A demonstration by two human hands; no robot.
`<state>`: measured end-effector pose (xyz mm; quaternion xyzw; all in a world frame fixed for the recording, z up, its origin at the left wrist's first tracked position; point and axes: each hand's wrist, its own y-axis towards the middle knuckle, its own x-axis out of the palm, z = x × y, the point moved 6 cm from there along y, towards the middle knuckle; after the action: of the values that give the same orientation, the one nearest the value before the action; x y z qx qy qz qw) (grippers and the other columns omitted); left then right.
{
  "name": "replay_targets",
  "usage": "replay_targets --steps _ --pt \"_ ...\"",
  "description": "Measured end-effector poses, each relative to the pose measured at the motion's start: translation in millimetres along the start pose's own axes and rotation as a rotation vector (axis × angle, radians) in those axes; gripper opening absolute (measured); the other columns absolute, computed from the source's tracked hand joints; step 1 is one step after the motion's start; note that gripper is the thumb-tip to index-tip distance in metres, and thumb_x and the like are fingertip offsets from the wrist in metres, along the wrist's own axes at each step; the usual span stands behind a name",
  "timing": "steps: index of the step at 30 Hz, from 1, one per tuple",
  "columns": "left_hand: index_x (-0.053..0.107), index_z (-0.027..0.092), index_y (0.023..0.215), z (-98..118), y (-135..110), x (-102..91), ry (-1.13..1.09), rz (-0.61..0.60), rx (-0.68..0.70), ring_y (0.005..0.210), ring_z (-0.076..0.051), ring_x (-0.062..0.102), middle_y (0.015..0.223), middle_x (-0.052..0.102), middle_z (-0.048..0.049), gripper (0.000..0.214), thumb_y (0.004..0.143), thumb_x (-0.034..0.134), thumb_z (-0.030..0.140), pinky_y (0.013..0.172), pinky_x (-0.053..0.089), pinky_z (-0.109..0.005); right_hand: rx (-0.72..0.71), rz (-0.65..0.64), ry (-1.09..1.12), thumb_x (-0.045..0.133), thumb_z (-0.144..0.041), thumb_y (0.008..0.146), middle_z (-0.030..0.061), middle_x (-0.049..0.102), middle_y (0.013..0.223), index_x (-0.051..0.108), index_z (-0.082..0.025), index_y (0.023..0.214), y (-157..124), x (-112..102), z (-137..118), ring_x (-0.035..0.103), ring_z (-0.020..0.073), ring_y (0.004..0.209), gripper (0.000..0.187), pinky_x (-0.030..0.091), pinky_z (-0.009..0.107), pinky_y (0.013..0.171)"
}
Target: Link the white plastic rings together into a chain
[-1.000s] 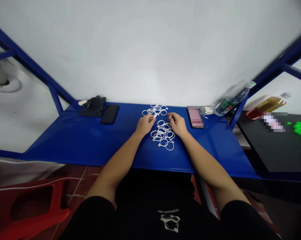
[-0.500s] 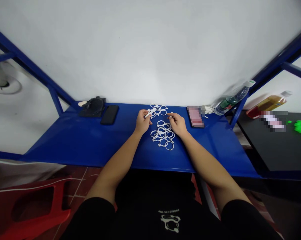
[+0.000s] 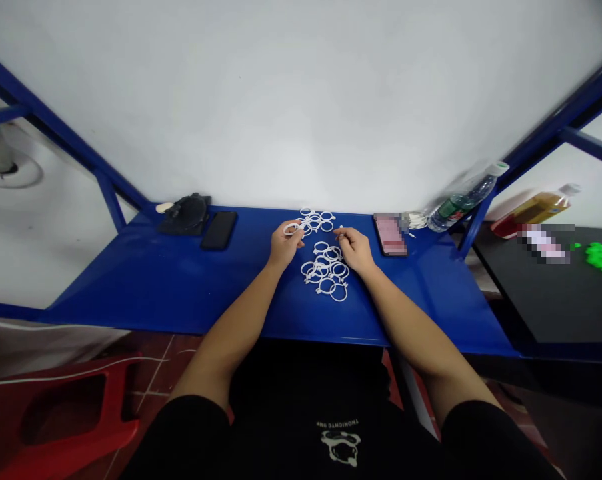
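My left hand (image 3: 283,248) is closed, its thumb and fingers pinching a white plastic ring (image 3: 287,228) with a small knob. Across from it, my right hand (image 3: 357,251) is also closed, with a tiny white piece (image 3: 341,228) at the fingertips; its shape is too small to make out. Between my wrists lies a loose pile of several white rings (image 3: 325,270), some overlapping. A second group of similar rings (image 3: 315,219) rests farther back, just beyond my left fingertips.
On the blue table (image 3: 171,293), a black phone (image 3: 219,231) and a dark object (image 3: 188,213) lie at left. At right are a pink-screened phone (image 3: 391,235), a white cable (image 3: 419,220) and a leaning bottle (image 3: 463,203). A white wall (image 3: 291,100) rises behind.
The ring in my left hand has turned from edge-on to showing its round opening. My right hand stays nearly in place, its fingertips slightly shifted. Both ring piles look the same.
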<state>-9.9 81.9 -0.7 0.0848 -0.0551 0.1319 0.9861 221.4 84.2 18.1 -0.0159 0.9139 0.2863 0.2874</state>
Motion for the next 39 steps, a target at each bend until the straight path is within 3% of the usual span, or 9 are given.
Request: replay_targets --steps 14,17,21,27,33,36,39 --pt "0.08 0.016 0.079 4 -1 -1.7 0.091 0.002 0.065 0.053 -0.012 0.061 0.065 0.069 -0.0009 0.016 0.07 0.077 0.029 0.052 0.047 -0.022 0.013 0.008 -0.049 0.046 -0.014 0.084 0.0034 0.075 0.086 0.075 -0.023 0.078 3 -7 2 0.07 0.0208 0.083 0.031 0.055 0.034 0.083" --pt "0.08 0.016 0.078 3 -1 -1.8 0.113 0.003 0.08 0.055 -0.013 0.062 0.066 0.07 -0.0016 0.018 0.07 0.077 0.031 0.054 0.048 -0.023 -0.023 -0.056 -0.079 0.046 -0.013 0.085 0.0043 0.077 0.09 0.075 -0.022 0.089 1 -3 -5 0.071 0.0218 0.086 0.03 0.055 0.034 0.084" --pt "0.078 0.016 0.078 0 0 -1.8 0.122 -0.01 0.096 0.058 -0.014 0.063 0.067 0.071 -0.0016 0.017 0.068 0.078 0.03 0.056 0.047 -0.024 0.017 -0.193 -0.14 0.049 -0.012 0.086 0.0047 0.08 0.103 0.065 -0.02 0.126 -4 5 -13 0.073 0.023 0.088 0.044 0.056 0.034 0.081" --pt "0.072 0.017 0.073 1 -1 -2.1 0.173 -0.039 0.171 0.053 -0.01 0.051 0.061 0.063 0.0024 0.011 0.066 0.076 0.024 0.051 0.039 -0.022 -0.065 -0.328 -0.345 0.052 -0.017 0.09 0.0072 0.079 0.111 0.072 -0.021 0.108 -8 12 -28 0.073 0.0252 0.1 0.027 0.054 0.034 0.086" --pt "0.071 0.017 0.076 3 -7 10.1 0.099 -0.137 0.16 0.06 -0.012 0.059 0.07 0.067 -0.0003 0.018 0.071 0.078 0.032 0.058 0.047 -0.025 -0.062 -0.232 -0.369 0.057 -0.035 0.1 0.0082 0.077 0.116 0.072 -0.022 0.115 -6 4 -35 0.071 0.0247 0.106 0.024 0.054 0.032 0.083" --pt "0.07 0.017 0.076 10 -14 15.3 0.073 -0.149 0.144 0.06 -0.012 0.059 0.075 0.07 -0.0016 0.02 0.073 0.08 0.035 0.061 0.049 -0.025 -0.102 -0.153 -0.292 0.063 -0.043 0.099 0.009 0.075 0.115 0.072 -0.024 0.115 -7 0 -41 0.069 0.0245 0.102 0.026 0.055 0.032 0.078" --pt "0.07 0.017 0.076 13 -22 22.4 0.038 -0.219 0.095 0.061 -0.012 0.06 0.074 0.07 -0.0016 0.021 0.074 0.081 0.035 0.062 0.05 -0.026 -0.18 -0.156 -0.169 0.065 -0.043 0.098 0.0089 0.073 0.12 0.069 -0.026 0.123 -11 2 -48 0.069 0.0224 0.097 0.03 0.056 0.031 0.074"
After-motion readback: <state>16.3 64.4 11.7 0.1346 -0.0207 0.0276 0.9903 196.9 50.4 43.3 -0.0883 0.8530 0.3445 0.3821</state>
